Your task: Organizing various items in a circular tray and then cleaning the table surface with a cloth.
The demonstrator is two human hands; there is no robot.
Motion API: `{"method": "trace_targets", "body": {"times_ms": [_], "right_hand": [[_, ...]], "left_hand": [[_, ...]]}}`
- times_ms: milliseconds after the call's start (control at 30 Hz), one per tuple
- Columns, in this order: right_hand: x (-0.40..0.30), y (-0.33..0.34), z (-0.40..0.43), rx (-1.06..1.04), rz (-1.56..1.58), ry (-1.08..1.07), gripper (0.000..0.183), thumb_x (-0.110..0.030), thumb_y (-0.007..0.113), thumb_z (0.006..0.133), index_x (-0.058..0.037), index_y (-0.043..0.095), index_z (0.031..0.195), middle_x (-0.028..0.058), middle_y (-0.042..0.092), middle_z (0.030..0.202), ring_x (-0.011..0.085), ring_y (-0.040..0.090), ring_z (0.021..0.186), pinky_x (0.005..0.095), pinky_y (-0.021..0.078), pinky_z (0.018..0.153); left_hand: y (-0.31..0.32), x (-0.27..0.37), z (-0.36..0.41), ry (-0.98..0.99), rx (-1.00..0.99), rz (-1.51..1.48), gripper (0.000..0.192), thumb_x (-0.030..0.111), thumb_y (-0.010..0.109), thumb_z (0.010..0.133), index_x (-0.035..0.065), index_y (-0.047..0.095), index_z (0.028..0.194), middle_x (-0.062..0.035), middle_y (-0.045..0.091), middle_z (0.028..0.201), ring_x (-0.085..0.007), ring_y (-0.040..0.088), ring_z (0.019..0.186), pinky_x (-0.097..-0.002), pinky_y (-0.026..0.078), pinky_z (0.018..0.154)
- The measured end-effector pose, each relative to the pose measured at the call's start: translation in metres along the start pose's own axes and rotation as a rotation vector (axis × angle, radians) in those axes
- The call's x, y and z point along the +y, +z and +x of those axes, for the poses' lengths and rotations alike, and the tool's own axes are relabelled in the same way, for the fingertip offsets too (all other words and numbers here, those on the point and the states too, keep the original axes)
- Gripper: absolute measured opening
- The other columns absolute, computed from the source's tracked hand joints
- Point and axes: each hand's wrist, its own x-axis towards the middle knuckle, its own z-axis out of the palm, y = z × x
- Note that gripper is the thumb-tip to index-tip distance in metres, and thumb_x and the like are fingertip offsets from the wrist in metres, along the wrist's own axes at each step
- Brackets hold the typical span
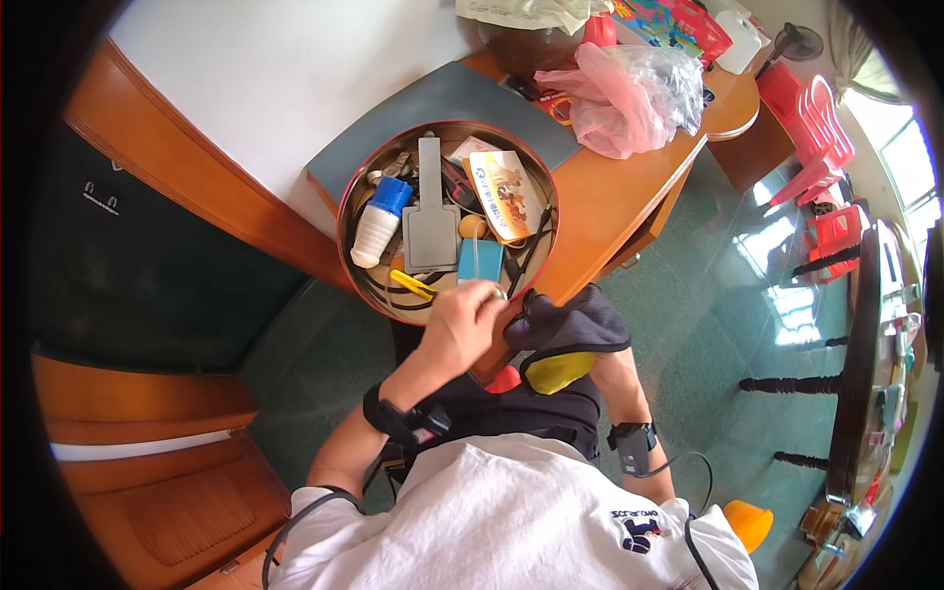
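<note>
My left hand (463, 321) is at the near rim of a round tin (344, 254), its fingertips pinching a small shiny object (501, 293) too small to identify. Inside the tin lie a blue-and-white plastic bottle-shaped item (377, 225), a flat grey paddle-shaped piece (431, 237), a blue box (480, 260), a yellow-handled tool (411, 284), a printed booklet (507, 193), an orange ball (472, 227) and black cables (525, 259). A dark grey cloth item (575, 324) covers my right hand, so its fingers are hidden. Below the cloth shows a yellow part (559, 372).
The tin sits on a grey board (472, 92) over a wooden desk (590, 210). A drawer (645, 234) is pulled out on the right. Pink and clear plastic bags (612, 110) lie behind. Red plastic chairs (822, 133) and a dark table (855, 354) stand farther right.
</note>
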Motion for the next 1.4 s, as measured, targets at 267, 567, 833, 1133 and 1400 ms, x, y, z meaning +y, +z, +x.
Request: {"method": "trace_targets", "body": {"times_ms": [267,567,833,1133,1400], "right_hand": [[0.019,-0.028,-0.030,0.266,0.426,0.080,0.019,-0.009,0.054,0.085,-0.0009,0.053,0.102,0.0066,0.058,0.100,0.0157,0.057,0.089,0.0279,0.0468,0.079],[0.002,-0.036,-0.022,0.286,0.742,0.184,0.027,-0.014,0.052,0.086,-0.0002,0.053,0.109,0.0093,0.058,0.106,0.0215,0.057,0.096,0.0325,0.0448,0.087],[-0.021,-0.064,0.023,0.001,-0.518,-0.256,0.017,-0.004,0.066,0.067,-0.0018,0.054,0.079,0.0137,0.053,0.074,0.0320,0.053,0.067,0.0352,0.0402,0.056],[-0.012,-0.114,0.049,0.205,-0.697,-0.003,0.015,-0.008,0.065,0.071,-0.0031,0.054,0.079,0.0158,0.054,0.074,0.0350,0.053,0.068,0.0361,0.0419,0.058],[-0.002,-0.147,0.075,0.311,-0.675,0.185,0.015,-0.009,0.065,0.072,-0.0027,0.053,0.079,0.0162,0.055,0.073,0.0349,0.054,0.069,0.0364,0.0421,0.058]], "left_hand": [[0.031,-0.042,0.017,-0.238,-0.013,-0.083,0.024,-0.003,0.052,0.080,-0.0082,0.056,0.102,-0.0164,0.063,0.079,-0.0181,0.062,0.064,-0.0259,0.050,0.058],[0.010,-0.030,0.040,-0.105,-0.172,-0.030,0.017,0.002,0.053,0.082,-0.0038,0.062,0.095,-0.0141,0.065,0.084,-0.0159,0.063,0.065,-0.0246,0.051,0.059],[-0.003,-0.026,0.164,0.120,-0.232,0.158,0.014,0.006,0.060,0.077,-0.0017,0.064,0.088,-0.0144,0.064,0.073,-0.0164,0.063,0.060,-0.0254,0.049,0.057],[0.051,-0.144,0.362,0.085,-0.405,0.509,0.018,0.006,0.060,0.069,0.0014,0.064,0.086,-0.0152,0.064,0.082,-0.0300,0.062,0.079,-0.0345,0.049,0.074],[0.105,-0.192,0.443,0.408,-0.579,1.006,0.042,-0.004,0.060,0.061,0.0049,0.057,0.102,-0.0088,0.054,0.107,-0.0264,0.049,0.104,-0.0350,0.045,0.083]]}}
